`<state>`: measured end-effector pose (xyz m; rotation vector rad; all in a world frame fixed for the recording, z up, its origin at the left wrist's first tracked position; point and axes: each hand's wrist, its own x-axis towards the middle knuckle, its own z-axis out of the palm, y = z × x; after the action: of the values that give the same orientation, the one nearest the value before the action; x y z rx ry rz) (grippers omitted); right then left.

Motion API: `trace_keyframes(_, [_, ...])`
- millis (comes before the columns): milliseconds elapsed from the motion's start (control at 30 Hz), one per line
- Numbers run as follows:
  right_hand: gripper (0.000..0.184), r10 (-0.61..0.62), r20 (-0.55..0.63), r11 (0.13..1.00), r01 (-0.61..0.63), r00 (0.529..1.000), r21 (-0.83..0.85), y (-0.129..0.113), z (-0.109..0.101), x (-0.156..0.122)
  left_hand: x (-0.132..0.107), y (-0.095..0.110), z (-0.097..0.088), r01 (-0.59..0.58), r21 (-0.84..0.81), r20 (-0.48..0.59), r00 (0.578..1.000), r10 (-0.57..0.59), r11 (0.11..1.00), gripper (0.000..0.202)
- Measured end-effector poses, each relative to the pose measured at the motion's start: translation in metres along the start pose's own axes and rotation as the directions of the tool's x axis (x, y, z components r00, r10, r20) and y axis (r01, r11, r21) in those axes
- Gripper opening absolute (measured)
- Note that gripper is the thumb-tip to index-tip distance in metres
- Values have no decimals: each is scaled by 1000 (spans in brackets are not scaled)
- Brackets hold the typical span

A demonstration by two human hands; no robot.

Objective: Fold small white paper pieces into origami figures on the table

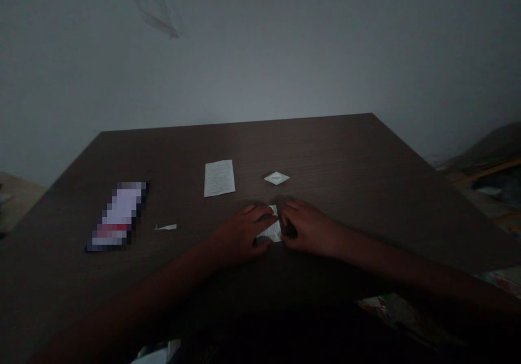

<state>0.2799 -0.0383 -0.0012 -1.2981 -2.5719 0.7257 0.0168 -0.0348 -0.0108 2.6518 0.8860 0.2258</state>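
A small sheet of printed paper [275,231] lies on the dark wooden table, partly covered by my fingers. Across its left side rests my left hand [244,234], its fingers spread and the thumb apart, touching the paper. My right hand [306,227] is curled, with thumb and fingertips closed at the sheet's right edge. Just beyond the hands sits a small white diamond-shaped folded paper [277,178]. Another printed sheet [220,178] lies flat, farther back and to the left.
On the left of the table [334,147] lies a phone [118,215] with a pixelated screen. A thin torn paper strip [166,227] is between it and my left arm. A pale wall [260,55] stands behind the table's far edge.
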Motion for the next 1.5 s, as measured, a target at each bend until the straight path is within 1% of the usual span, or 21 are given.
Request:
trace_keyframes(100, [25, 10, -2, 1000, -10, 1000, 16, -1, -1, 0, 0, -1, 1, 11, -16, 3, 1000, -11, 1000, 55])
trace_keyframes(367, [31, 40, 14, 998, -40, 999, 47, 2, -3, 2, 1, -3, 4, 33, -31, 14, 999, -33, 999, 55])
trace_keyframes(500, [29, 61, 7, 997, -61, 998, 51, 2, -4, 5, 1, -2, 4, 33, -24, 6, 999, -33, 999, 54])
trace_keyframes(600, [30, 82, 15, 994, -83, 996, 67, 1, -9, 6, 1, 1, 1, 28, -31, -13, 1000, -28, 999, 49])
trace_keyframes(733, [29, 74, 37, 993, -77, 997, 93, 3, -14, 7, 0, 3, -2, 8, -35, -22, 1000, -8, 999, 37])
trace_keyframes(900, [27, 89, -13, 995, -88, 996, 35, 7, -8, 12, -1, 1, 1, -10, -22, -31, 999, 9, 1000, 32])
trace_keyframes(1000, [28, 128, -20, 992, -129, 992, -13, 7, -6, 17, -1, -1, 4, -18, -21, -33, 999, 18, 1000, 30])
trace_keyframes(1133, [23, 188, -25, 981, -189, 982, -42, 8, -9, 27, 0, -1, 6, -15, -14, -39, 999, 15, 1000, 26])
trace_keyframes(1200, [21, 197, -24, 979, -197, 980, -45, 10, -12, 32, 0, -1, 6, -15, -17, -42, 999, 15, 1000, 25])
trace_keyframes(1300, [23, 199, -22, 978, -200, 980, -53, 13, -13, 39, 0, -1, 5, -18, -20, -40, 999, 18, 1000, 25])
trace_keyframes(1500, [20, 221, -56, 972, -224, 974, -76, 19, -13, 50, 1, 0, 5, -14, -18, -49, 999, 13, 1000, 25])
